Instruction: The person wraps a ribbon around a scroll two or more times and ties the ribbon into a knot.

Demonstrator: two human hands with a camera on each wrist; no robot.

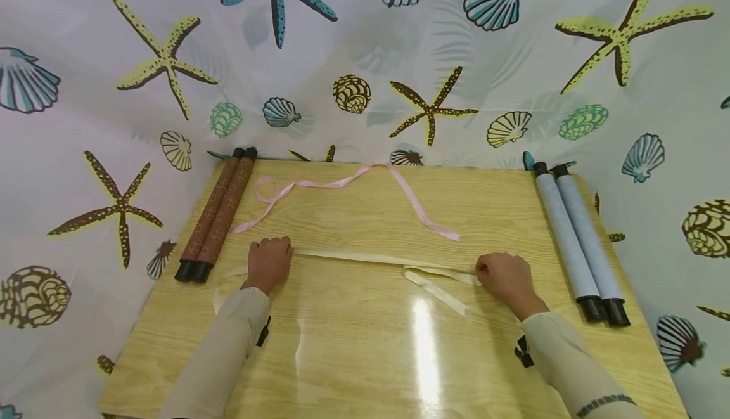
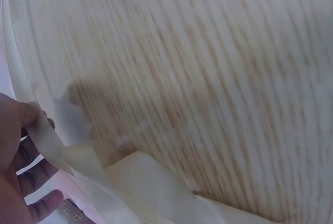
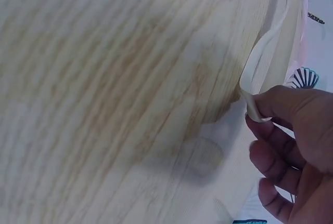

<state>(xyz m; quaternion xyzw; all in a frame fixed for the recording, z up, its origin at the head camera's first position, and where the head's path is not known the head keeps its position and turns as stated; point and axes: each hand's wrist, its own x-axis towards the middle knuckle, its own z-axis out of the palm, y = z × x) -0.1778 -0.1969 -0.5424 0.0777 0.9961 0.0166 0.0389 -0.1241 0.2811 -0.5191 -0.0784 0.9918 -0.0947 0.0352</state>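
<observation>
A cream ribbon [image 1: 365,257] stretches nearly straight between my two hands over the wooden table. My left hand [image 1: 269,263] pinches it between thumb and forefinger, and a loose length [image 2: 151,187] trails from that hand in the left wrist view. At the other end, my right hand [image 1: 506,281] pinches the ribbon between thumb and fingertip; the other fingers curl loosely in the right wrist view. From there a slack part doubles back toward the middle, its tail [image 1: 439,295] lying on the tabletop. Beyond the hands lies a wavy pink ribbon [image 1: 407,192], looped at its left.
Two brown patterned rolls [image 1: 219,213] with black ends lie along the table's left side. Two pale blue rolls [image 1: 573,235] lie along the right. A curtain [image 1: 353,45] printed with shells and starfish surrounds the wooden table [image 1: 353,349] at the back and sides.
</observation>
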